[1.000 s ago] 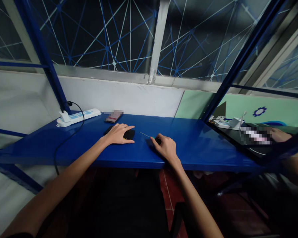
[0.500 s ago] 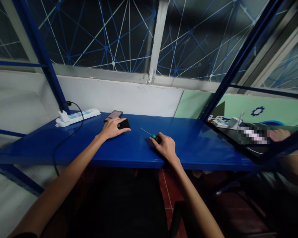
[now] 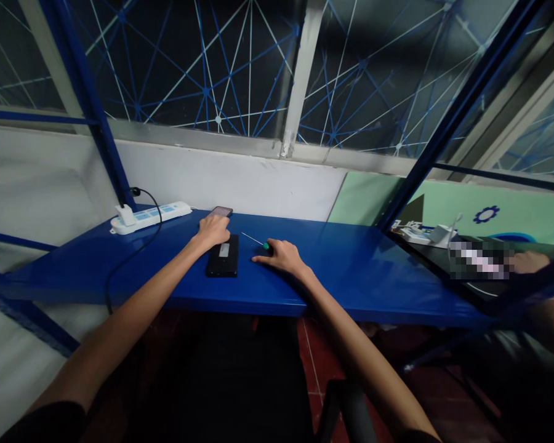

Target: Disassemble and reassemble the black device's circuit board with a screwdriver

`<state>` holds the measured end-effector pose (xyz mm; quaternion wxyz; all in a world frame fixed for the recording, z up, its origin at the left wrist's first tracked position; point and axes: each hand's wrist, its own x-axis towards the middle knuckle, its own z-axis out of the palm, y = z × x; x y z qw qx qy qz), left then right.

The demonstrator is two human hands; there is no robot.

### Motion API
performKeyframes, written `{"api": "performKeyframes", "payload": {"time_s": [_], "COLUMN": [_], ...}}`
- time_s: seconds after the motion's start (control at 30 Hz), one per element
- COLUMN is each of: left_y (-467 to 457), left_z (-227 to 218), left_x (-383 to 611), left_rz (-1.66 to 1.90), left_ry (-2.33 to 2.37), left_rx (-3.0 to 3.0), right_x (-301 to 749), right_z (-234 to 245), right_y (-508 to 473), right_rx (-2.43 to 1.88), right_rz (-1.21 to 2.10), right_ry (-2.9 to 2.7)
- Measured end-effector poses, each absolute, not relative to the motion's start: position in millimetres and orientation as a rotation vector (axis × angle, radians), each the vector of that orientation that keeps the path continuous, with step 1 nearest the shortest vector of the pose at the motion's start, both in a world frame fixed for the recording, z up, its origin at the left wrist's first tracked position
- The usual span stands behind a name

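A flat black rectangular device (image 3: 222, 263) with a pale label lies on the blue table, one short side toward me. At its far end is my left hand (image 3: 215, 230), fingers curled down over the edge; the fingertips are hidden. Just beyond that hand lies a phone (image 3: 221, 211), partly covered by it. To the right, my right hand (image 3: 282, 255) rests low over the table, closed around a screwdriver (image 3: 265, 246) with a green and black handle. Its thin shaft points left and away, toward the device's far end, without touching it.
A white power strip (image 3: 151, 218) with a black cable (image 3: 159, 215) stands at the back left of the blue table (image 3: 351, 271). Blue metal posts (image 3: 409, 175) rise at both sides. On the right, another person's hand (image 3: 530, 261) is at a black surface with white gadgets (image 3: 431, 235).
The black device now lies flat with its label showing, where before my left hand mostly covered it. That hand's fingers have curled in. My right hand and the screwdriver have shifted left.
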<state>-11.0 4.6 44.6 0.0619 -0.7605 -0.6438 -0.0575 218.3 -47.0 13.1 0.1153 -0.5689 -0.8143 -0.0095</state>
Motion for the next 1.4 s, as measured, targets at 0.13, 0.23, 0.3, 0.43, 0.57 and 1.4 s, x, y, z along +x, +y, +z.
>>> {"api": "performKeyframes", "payload": {"time_s": [0.13, 0.23, 0.3, 0.43, 0.57, 1.4], "left_y": [8.2, 8.4, 8.9, 9.8, 7.3, -13.7], "left_z": [43.0, 32.7, 22.2, 1.4, -7.8, 0.0], "left_x": [-17.9, -22.5, -24.4, -24.6, -24.7, -30.9], "left_rz": [-0.175, -0.312, -0.388, -0.527, -0.618, -0.78], "left_ry": [-1.952, -1.754, -1.461, -1.265, -1.384, -1.43], "left_rx": [-2.312, -2.413, -2.595, -2.776, -2.752, -2.456], "right_x": [215.5, 215.4, 214.2, 209.2, 205.4, 248.8], "right_z": [10.1, 8.0, 7.5, 6.8, 5.5, 1.9], "right_y": [-26.3, -17.0, -13.3, -9.7, -8.9, -103.9], "right_rx": [-1.666, -1.689, -1.706, -1.753, -1.825, -1.616], "right_rz": [-0.148, -0.207, -0.228, -0.233, -0.204, -0.162], "right_ry": [-2.467, -2.472, -2.459, -2.405, -2.329, -2.175]}}
